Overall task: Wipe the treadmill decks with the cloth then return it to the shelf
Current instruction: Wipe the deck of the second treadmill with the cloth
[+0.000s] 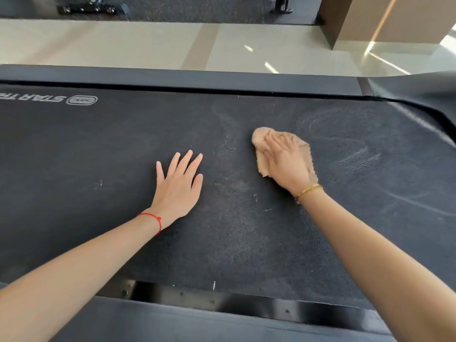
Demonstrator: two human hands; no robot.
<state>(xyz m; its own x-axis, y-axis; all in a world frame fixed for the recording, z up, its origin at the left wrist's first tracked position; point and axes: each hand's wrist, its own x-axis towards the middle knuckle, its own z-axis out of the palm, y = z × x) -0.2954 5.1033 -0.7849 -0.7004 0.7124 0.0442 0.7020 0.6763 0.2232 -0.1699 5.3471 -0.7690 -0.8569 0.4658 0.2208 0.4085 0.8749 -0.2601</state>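
Observation:
A black treadmill deck (pixel 98 149) fills most of the view, with pale smears and dust marks across its right half. A crumpled tan cloth (pixel 261 138) lies on the belt right of centre. My right hand (pixel 286 161) presses flat on top of the cloth with straight fingers, covering most of it. My left hand (pixel 179 183) rests flat on the bare belt to the cloth's left, fingers spread, holding nothing.
Dark side rails run along the far edge (pixel 172 79) and the near edge (pixel 197 322) of the belt. Beyond lies a pale tiled floor (pixel 123 45), a brown pillar base (pixel 385 21) at top right and dark gym equipment at the top.

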